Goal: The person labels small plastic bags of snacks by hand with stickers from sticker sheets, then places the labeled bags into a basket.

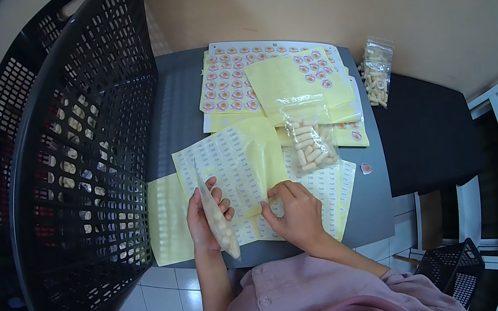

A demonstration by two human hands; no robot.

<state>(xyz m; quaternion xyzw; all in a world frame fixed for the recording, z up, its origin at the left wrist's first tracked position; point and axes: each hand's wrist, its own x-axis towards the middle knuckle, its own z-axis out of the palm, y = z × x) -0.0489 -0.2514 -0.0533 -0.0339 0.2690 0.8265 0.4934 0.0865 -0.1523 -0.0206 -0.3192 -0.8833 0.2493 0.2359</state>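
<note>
My left hand [200, 220] is closed around a clear plastic bag [220, 227] of pale capsules, which I see nearly edge-on. To its right, my right hand [296, 214] has its fingers bent and its thumb at the lower right edge of a yellow-backed label sheet [217, 164] printed with rows of small labels. That sheet's right part is bare yellow and slightly curled. A second bag of capsules [312, 144] lies flat just beyond my right hand. Other label sheets [336, 197] spread out beneath both hands.
Sheets of round orange-and-pink stickers [226, 83] lie at the back of the grey table [376, 213]. One loose sticker [366, 168] is at the right. A tall black basket [82, 151] stands at the left. Another capsule bag [378, 73] rests on a black surface [428, 130].
</note>
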